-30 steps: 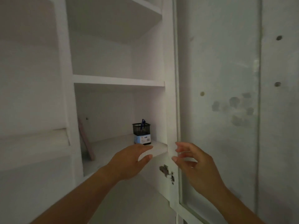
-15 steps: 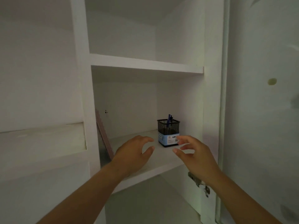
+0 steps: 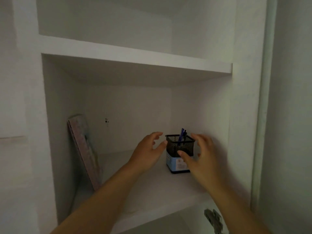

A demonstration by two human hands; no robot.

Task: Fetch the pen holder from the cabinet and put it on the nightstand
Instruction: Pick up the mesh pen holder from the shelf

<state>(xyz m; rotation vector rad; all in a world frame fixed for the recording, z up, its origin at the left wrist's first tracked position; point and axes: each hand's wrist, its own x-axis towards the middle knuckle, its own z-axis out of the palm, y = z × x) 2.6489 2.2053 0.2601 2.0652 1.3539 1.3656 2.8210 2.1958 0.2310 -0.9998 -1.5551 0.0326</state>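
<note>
A black mesh pen holder [image 3: 179,146] with a blue label and a blue pen in it stands on the white cabinet shelf [image 3: 152,188], near the right wall. My left hand [image 3: 148,152] is just left of it, fingers spread, thumb tip close to its rim. On its right and front is my right hand [image 3: 200,157], fingers apart and curved around it; whether either hand touches it I cannot tell. The nightstand is out of view.
A flat pinkish board [image 3: 84,149] leans against the left wall of the same compartment. Another shelf [image 3: 135,54] runs above. The open cabinet door [image 3: 287,115] stands at the right, with a metal hinge [image 3: 212,217] below the shelf.
Both hands have moved forward into the compartment, from the shelf's front edge to either side of the pen holder. The view has come closer to the cabinet.
</note>
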